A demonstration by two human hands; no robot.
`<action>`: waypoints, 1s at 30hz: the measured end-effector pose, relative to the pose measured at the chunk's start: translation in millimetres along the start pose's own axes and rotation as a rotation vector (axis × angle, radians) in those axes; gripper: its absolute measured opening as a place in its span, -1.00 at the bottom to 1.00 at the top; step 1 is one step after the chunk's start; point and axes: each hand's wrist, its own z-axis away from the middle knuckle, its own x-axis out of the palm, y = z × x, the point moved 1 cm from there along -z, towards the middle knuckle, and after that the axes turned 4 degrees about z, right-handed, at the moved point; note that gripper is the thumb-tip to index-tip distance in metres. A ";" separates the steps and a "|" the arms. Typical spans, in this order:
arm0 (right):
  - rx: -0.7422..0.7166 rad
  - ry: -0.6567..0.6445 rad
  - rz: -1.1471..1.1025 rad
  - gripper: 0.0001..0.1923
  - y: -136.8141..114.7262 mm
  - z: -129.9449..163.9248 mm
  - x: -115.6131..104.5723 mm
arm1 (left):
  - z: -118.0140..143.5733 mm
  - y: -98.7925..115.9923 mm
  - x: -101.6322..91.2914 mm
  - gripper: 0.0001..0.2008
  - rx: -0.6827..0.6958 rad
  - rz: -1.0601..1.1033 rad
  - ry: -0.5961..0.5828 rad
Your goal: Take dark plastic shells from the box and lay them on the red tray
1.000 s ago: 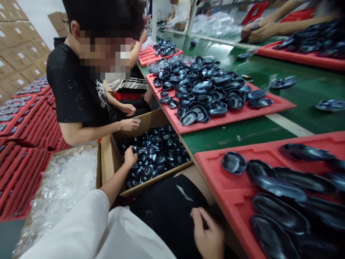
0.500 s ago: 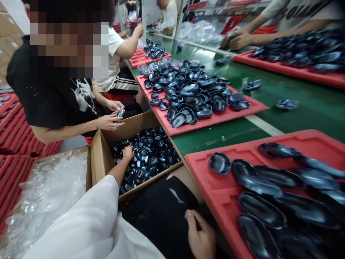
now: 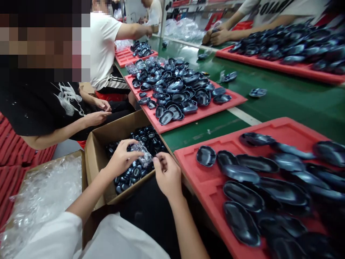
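Observation:
My left hand (image 3: 122, 158) holds a small dark shell wrapped in a clear plastic bag (image 3: 142, 154) just above the cardboard box (image 3: 95, 151) of bagged dark shells. My right hand (image 3: 167, 175) pinches the bag's right edge with its fingertips. Both hands hover over the box's near right corner, above my lap. The shell itself is mostly hidden by the crinkled plastic and my fingers.
A red foam tray (image 3: 205, 176) with several unwrapped dark shells lies to my right on the green conveyor (image 3: 283, 97). A second heaped red tray (image 3: 188, 117) sits farther along. A box of clear plastic bags (image 3: 43, 194) is at left. A person in black works beside the box; others sit across.
My left hand has lifted a bagged shell out of the box. My right hand rose from my lap and took hold of the bag's edge. The view shifted left.

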 end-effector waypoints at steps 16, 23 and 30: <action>-0.041 -0.051 0.002 -0.76 4.0 12.6 25.5 | 32.7 47.1 17.4 -0.70 -0.877 0.922 -0.033; -0.316 -0.268 0.040 -0.36 2.8 12.8 24.6 | 29.4 43.8 19.8 -0.79 -0.743 0.766 -0.010; -0.111 -0.157 -0.123 -0.77 2.5 24.9 39.0 | 40.8 48.5 39.4 -0.52 -0.888 0.920 0.122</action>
